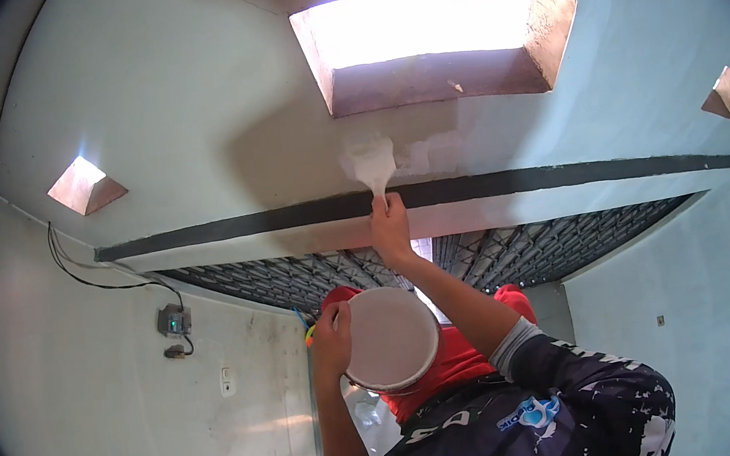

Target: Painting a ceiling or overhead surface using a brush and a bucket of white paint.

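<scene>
My right hand (391,229) is raised at the wall with its fingers closed round the handle of a wide white paintbrush (374,164). The brush head points up and lies against the pale wall (178,142), just above a dark painted band (290,216). Pale, wet-looking patches show around the bristles. Lower and to the left, my left hand (332,338) grips the rim of a round paint bucket (391,340) held in front of my body. A pale surface fills the bucket's mouth; how deep the paint is, I cannot tell.
A bright window opening (421,22) is above the brush, with small diamond-shaped openings (87,186) to either side. Below the band stands a dark metal lattice gate (588,240). Black cables (105,282) run to an electrical box (174,321) on the left wall, above a switch (228,382).
</scene>
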Motion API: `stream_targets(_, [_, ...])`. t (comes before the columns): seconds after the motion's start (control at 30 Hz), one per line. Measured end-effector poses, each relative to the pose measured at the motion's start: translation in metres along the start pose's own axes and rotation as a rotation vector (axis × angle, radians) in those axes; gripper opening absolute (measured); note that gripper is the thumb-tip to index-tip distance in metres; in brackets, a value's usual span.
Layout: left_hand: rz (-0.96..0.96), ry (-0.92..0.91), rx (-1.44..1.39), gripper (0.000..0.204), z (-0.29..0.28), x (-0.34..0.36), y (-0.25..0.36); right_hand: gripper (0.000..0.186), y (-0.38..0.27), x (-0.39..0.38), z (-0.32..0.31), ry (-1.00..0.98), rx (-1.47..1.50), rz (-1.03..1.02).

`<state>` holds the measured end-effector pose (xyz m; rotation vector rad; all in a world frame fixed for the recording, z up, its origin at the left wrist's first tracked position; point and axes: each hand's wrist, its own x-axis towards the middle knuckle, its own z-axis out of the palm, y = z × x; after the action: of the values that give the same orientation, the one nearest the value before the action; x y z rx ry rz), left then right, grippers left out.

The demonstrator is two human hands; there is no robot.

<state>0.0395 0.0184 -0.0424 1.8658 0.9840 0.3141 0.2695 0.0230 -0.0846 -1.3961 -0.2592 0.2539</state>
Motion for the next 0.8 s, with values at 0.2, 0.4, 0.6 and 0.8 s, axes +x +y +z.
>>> stream_targets(0.2, [0.015,0.028,-0.028,0.044,-0.002,-0.002,-0.007,0.030,0.044,-0.001,-0.018,0.008,-0.050,0.316])
stream_targets(0.4, [0.041,0.018,-0.033,0.043,-0.002,-0.003,0.009,0.017,-0.001,0.023,-0.042,-0.108,0.107,0.476])
stream_targets(0.6, [0.049,0.037,0.016,0.044,-0.001,-0.003,0.006,0.020,-0.101,0.013,-0.030,-0.135,0.160,0.380])
stream_targets(0.8, [0.008,-0.010,-0.016,0.044,-0.001,0.000,0.003,0.021,-0.068,0.004,-0.035,-0.064,0.117,-0.124])
